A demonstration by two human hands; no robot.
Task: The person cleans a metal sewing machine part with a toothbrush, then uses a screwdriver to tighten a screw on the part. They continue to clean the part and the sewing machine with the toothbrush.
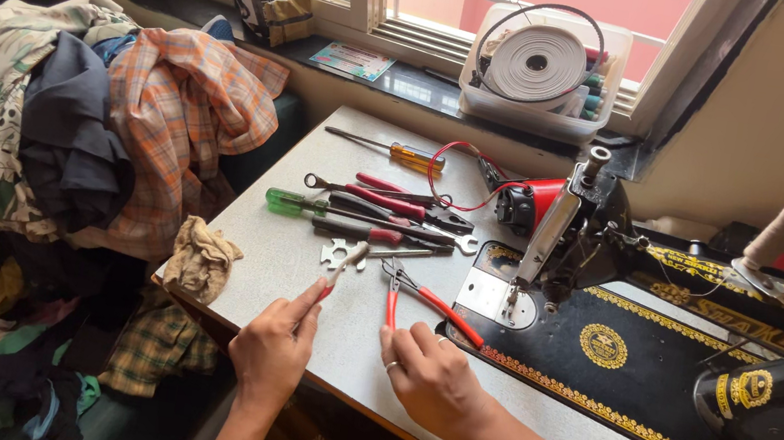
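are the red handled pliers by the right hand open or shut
Open. The pliers' two red handles spread apart in a V on the table, joined only at the pivot near the tip. The right hand rests just below them.

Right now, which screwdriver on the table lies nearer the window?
The amber-handled screwdriver, alone near the table's far edge. The green-handled screwdriver lies closer to the hands, among the red-handled tools.

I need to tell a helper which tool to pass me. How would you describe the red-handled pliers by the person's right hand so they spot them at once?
Start at the black sewing machine on the grey table. Just left of its needle plate lie the red-handled pliers, at the fingertips of the right hand. Unlike the tools heaped farther back, they lie alone, handles splayed apart toward the person.
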